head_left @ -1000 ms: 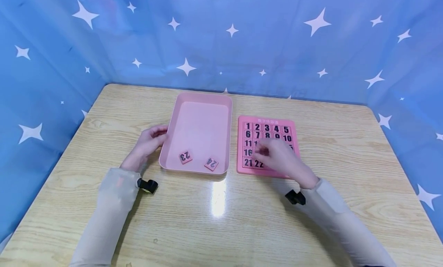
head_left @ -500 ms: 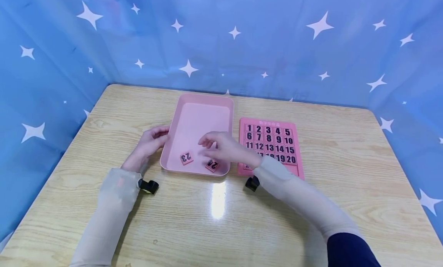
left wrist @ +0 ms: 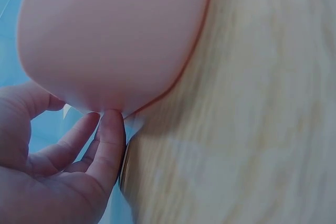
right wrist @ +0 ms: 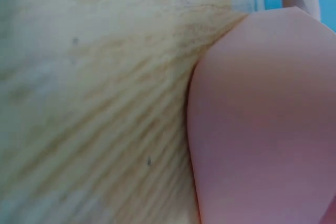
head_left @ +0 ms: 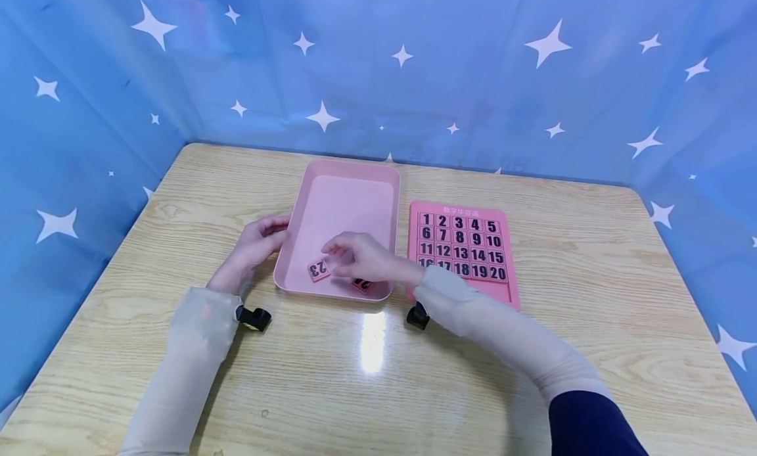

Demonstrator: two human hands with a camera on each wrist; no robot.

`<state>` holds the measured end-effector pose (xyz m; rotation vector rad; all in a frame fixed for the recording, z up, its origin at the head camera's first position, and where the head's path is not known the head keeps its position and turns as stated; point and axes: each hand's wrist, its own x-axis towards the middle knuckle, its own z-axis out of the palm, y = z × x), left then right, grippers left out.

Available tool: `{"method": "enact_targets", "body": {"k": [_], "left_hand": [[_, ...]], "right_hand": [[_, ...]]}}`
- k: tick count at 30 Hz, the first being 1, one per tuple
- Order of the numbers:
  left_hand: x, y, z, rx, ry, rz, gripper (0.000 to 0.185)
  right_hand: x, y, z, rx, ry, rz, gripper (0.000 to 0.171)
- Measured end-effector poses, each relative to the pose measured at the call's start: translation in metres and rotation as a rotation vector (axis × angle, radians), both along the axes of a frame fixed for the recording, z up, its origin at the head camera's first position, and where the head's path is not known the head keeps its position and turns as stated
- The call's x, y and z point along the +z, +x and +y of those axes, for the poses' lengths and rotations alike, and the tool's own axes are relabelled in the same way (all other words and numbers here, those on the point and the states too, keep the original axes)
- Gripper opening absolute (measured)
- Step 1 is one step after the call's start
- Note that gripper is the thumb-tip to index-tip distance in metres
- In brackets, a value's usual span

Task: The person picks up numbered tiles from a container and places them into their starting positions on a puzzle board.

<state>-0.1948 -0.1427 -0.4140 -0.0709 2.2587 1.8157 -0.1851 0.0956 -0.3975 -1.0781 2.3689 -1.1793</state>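
A pink tray (head_left: 340,209) lies on the table with two square number tiles inside, near its front edge. My left hand (head_left: 253,247) is at the tray's left side; in the left wrist view its fingertips (left wrist: 112,121) touch the outer wall. Over the tray's front part hangs my right hand (head_left: 363,257), fingers bent and thumb apart from them, with nothing visible between. The tile marked 23 (head_left: 318,270) lies just left of its thumb, and whether they touch I cannot tell. Beneath the hand, the tile marked 24 (head_left: 361,285) is partly covered.
Right of the tray lies a pink number puzzle board (head_left: 511,292) with rows of numbered tiles; my right forearm crosses its lower left corner. The wooden table (head_left: 331,403) is backed by a blue curtain (head_left: 473,75) with white stars. Black wrist cameras sit under both sleeves.
My right hand has moved left from the puzzle board to the tray, then slightly further toward the tile marked 23. My left hand stays at the tray's side.
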Motion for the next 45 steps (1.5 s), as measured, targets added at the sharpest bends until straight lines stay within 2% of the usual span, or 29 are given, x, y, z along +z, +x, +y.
{"method": "enact_targets", "body": {"k": [11,17,28,36,42,45], "left_hand": [[0.002,0.0,0.0,-0.011,-0.009,0.001,0.043],[0.0,-0.002,0.001,-0.006,-0.013,-0.003,0.043],[-0.001,-0.002,0.001,0.001,-0.024,-0.02,0.042],[-0.001,0.0,0.001,-0.002,-0.011,-0.023,0.042],[-0.001,0.001,0.001,-0.005,-0.011,-0.012,0.043],[0.0,0.001,0.001,-0.006,-0.009,-0.005,0.043]], "right_hand": [[-0.005,-0.002,-0.013,0.0,-0.005,-0.122,0.037],[-0.006,-0.004,-0.017,0.005,0.101,-0.056,0.034],[-0.002,-0.005,-0.016,-0.017,0.201,-0.025,0.031],[0.014,-0.002,0.011,-0.088,0.139,0.056,0.034],[0.027,0.009,0.049,-0.154,0.053,0.033,0.034],[0.031,0.014,0.07,-0.179,0.043,0.062,0.033]]}}
